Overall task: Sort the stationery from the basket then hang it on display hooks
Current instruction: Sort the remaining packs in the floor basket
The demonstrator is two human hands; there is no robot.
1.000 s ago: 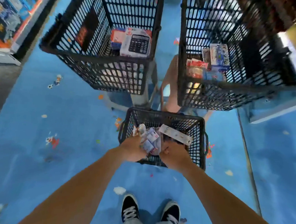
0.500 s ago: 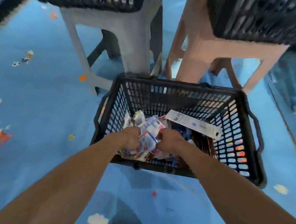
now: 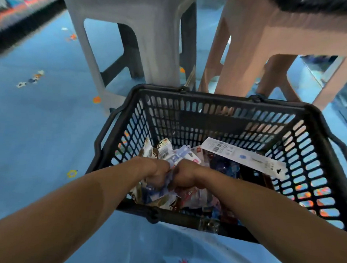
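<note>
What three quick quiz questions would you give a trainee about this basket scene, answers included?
1. True or false: the left hand and right hand both grip packets inside the black basket.
2. The long white barcoded pack lies: A) on the floor; B) in the basket, right of the hands; C) on a hook.
3. Fill in: the grey stool stands to the ____ of the pink stool.
Key: 1 true; 2 B; 3 left.
</note>
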